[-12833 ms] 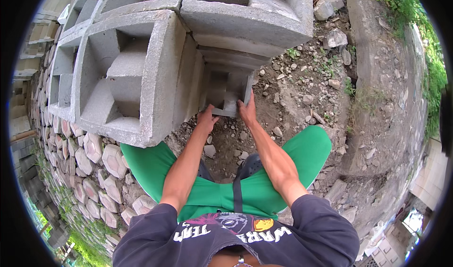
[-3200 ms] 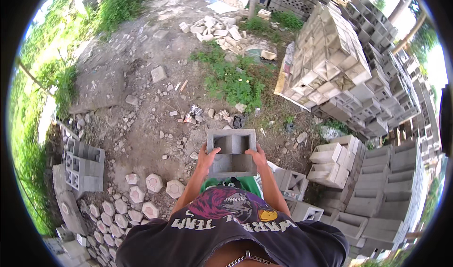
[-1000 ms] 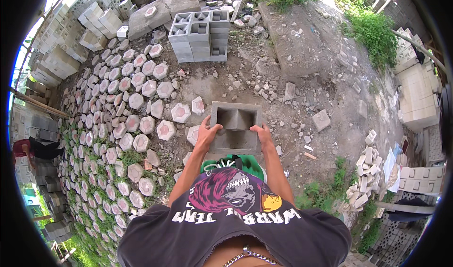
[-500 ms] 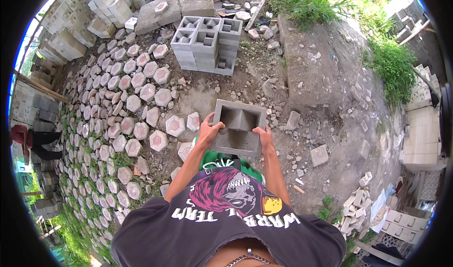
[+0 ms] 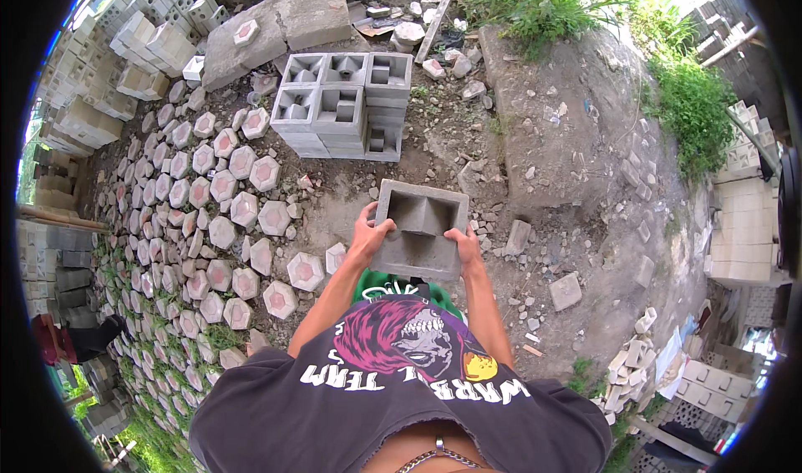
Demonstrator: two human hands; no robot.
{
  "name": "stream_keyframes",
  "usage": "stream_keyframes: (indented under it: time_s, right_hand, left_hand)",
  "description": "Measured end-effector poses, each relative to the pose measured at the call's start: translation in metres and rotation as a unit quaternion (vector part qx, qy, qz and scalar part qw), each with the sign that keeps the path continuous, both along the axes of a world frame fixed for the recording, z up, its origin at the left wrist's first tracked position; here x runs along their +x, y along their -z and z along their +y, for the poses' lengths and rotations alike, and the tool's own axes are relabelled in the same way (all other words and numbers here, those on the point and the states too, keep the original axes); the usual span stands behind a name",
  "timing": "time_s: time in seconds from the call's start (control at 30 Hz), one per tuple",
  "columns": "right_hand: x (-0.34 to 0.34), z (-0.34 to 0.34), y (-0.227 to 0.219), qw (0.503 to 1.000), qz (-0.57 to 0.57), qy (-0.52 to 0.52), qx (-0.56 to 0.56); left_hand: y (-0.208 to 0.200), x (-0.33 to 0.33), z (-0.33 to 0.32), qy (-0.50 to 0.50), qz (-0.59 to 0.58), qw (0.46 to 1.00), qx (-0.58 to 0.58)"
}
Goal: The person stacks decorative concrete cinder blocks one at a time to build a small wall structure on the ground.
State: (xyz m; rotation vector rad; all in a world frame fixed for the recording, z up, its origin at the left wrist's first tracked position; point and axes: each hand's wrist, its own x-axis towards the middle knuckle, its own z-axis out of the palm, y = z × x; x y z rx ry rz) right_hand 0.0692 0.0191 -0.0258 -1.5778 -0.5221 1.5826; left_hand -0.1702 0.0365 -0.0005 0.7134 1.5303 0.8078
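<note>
Big grey block (image 5: 420,232) up in the air, out in front of the belly, over dirt ground (image 5: 551,164). Left hand (image 5: 368,237) clamped on the left side, fingers curled over the top edge. Right hand (image 5: 464,247) clamped on the right side the same way. Looks heavy, hard and rough, with hollow holes inside. Not slippery, but could chip if dropped. Best held by both side walls, just like this. Stack of more blocks (image 5: 342,101) a little way ahead. Six-sided stones (image 5: 225,214) off to the left.
</note>
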Motion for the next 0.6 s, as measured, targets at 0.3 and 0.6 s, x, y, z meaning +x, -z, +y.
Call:
stream_keyframes:
  time_s: [0.3, 0.6]
  right_hand:
    - [-0.024, 0.098, -0.008, 0.999, 0.015, 0.041, 0.011]
    - [-0.015, 0.203, 0.005, 0.998, -0.005, 0.0, -0.068]
  left_hand:
    - [0.01, -0.018, 0.107, 0.011, -0.032, 0.999, -0.013]
    - [0.019, -0.011, 0.19, -0.033, -0.017, 0.998, -0.058]
